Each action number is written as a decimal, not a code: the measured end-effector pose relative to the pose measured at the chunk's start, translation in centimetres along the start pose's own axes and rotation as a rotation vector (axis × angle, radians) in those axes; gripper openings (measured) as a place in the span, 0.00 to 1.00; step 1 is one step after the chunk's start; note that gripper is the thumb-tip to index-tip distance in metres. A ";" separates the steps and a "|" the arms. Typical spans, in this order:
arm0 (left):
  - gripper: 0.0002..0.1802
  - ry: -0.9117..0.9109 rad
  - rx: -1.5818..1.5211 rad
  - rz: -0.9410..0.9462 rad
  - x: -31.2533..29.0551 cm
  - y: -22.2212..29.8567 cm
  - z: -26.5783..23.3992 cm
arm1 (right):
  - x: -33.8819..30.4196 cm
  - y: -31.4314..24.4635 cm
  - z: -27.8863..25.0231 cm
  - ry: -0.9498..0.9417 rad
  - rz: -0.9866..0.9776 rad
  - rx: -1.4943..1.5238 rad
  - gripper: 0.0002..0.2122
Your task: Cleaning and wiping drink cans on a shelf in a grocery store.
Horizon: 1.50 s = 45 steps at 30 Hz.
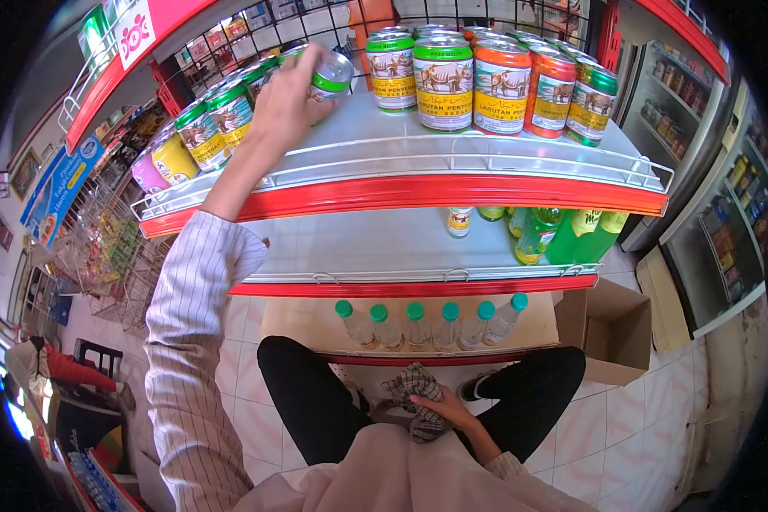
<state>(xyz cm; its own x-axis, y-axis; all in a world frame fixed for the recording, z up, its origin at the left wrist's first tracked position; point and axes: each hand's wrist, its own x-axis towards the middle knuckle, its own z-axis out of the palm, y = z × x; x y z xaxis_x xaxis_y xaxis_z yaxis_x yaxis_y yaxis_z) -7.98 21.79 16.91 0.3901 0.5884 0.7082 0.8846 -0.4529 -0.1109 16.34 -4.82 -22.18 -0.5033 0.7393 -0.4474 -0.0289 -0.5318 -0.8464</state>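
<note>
There are two hands [292, 101], one checked cloth [418, 391], six green-capped clear bottles [416, 329] and one open-topped cardboard box [575, 320].

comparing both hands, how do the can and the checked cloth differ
The can is round and tilted; the checked cloth is bunched. The can shows shiny metal and green; the checked cloth is dark and light. The can is up at the top shelf; the checked cloth is well below. Both are held, by left hand and right hand.

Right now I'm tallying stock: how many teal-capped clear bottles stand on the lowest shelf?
6 bottles, side by side in one row across the lowest shelf; any farther back could be hidden by the shelf above.
</note>
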 end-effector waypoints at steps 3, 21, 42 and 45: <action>0.36 0.027 -0.097 -0.116 0.3 1.0 -0.4 | -0.3 -0.1 -0.1 -0.006 -0.011 0.012 0.27; 0.39 0.674 -0.711 -0.381 -12.0 13.4 -9.9 | -3.4 -4.2 2.7 0.062 -0.254 -0.495 0.28; 0.35 0.321 -0.697 -0.358 -20.8 18.3 -3.5 | -7.0 -25.8 9.5 0.689 -1.326 -0.770 0.18; 0.41 0.183 -0.630 -0.416 -22.2 18.6 -3.5 | -6.1 -25.9 9.2 0.633 -1.391 -0.795 0.20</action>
<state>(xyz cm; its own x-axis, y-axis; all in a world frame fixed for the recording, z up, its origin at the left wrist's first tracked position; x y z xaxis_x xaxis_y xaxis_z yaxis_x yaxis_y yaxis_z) -1.04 -2.03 1.53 -0.0393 0.6980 0.7150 0.6156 -0.5467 0.5676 12.21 0.61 5.14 -0.0755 0.5708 0.8176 0.3855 0.7729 -0.5040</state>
